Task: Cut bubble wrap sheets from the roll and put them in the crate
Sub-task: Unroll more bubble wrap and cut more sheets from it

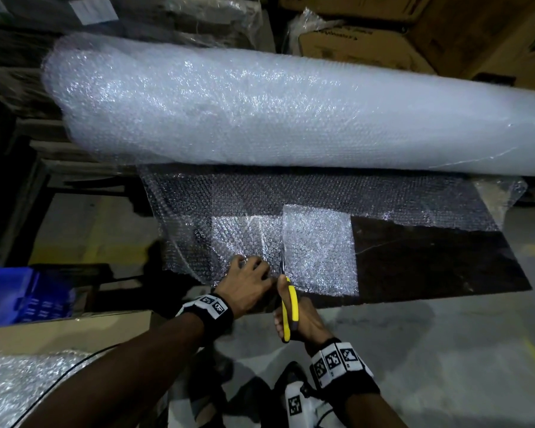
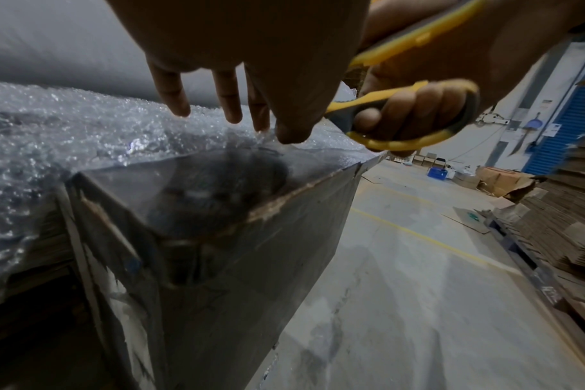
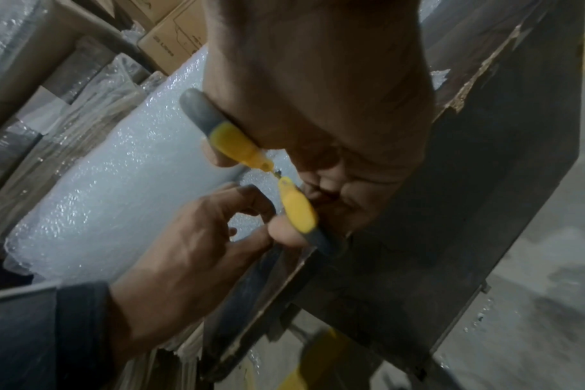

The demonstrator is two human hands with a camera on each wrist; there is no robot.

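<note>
One large roll of bubble wrap (image 1: 291, 109), a long pale cylinder with a glittering, pebbly surface, lies across the far side of a dark flat bench (image 1: 430, 261). A loose sheet of bubble wrap (image 1: 315, 248) runs from under the roll toward the person and reaches almost to the bench's near edge. The right part of the bench top is bare and dark, with open concrete floor (image 1: 445, 350) beyond its near edge and to the right.

The left hand (image 1: 247, 285) rests on the sheet near the bench's front edge, fingers spread and pressing the wrap down, thumb and fingertips touching the plastic; in the left wrist view the fingers (image 2: 231, 105) point down onto the sheet. Just beside it, the right hand (image 1: 297, 319) grasps one pair of scissors (image 1: 289, 307) with yellow and grey handles, fingers curled through the loops. The thin blades point away from the person into the sheet, along a straight slit that splits its near part into two flaps.

The bench's front edge and corner are worn, with frayed brown board showing (image 2: 264, 211).

At the left edge sits one blue crate (image 1: 13, 298) with slotted sides, well apart from the hands. Near it, lower left, is a cardboard box (image 1: 74, 329), with more crinkled bubble wrap in front of it. Brown cartons (image 1: 414, 32) are stacked behind the roll.
</note>
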